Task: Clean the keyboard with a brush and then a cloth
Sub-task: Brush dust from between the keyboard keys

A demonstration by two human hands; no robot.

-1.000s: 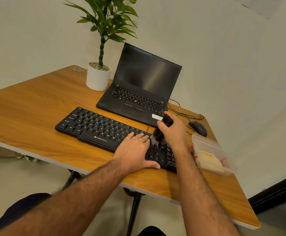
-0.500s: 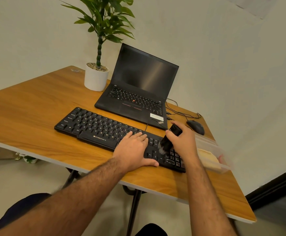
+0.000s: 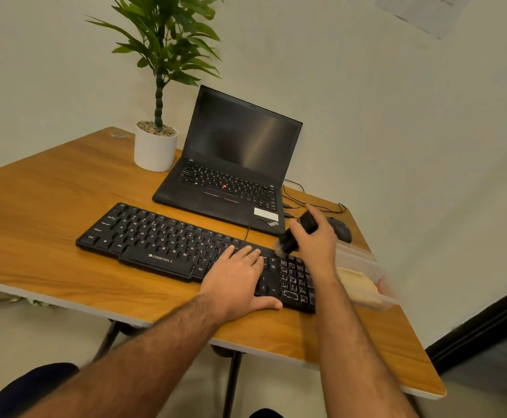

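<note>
The Zebronics keyboard (image 3: 167, 245) lies flat near the front edge of the wooden desk (image 3: 50, 200), and everything here gets placed off it. The right hand (image 3: 315, 239) is wrapped around a black brush (image 3: 294, 236), fingers curled on the handle, bristles angled down to the keyboard's top edge just above the number pad; whether they touch the keys, motion blur makes it hard to say. The left hand (image 3: 237, 282) lies spread flat on the keyboard's right-centre keys, thumb out along its front edge, pinning it in place.

Now the risks, as I judge them. The laptop (image 3: 231, 176) sits just behind the keyboard, so a hard flick away from the person could send dust onto its open keys. The black mouse (image 3: 341, 230) and its cable lie behind and to the right of the keyboard, close to the brush hand, and a wide sweep could snag them. A clear plastic container (image 3: 364, 263) with what looks like a pale cloth (image 3: 358, 286) inside sits touching or nearly touching the keyboard's right end, under the right wrist; a dropped forearm could knock it toward the desk edge. Keys under the left palm stay unbrushed unless that hand shifts.

Pose: both forearms reach forward from the near side of the keyboard, the right wrist cocked and raised above it, the left low and flat
</note>
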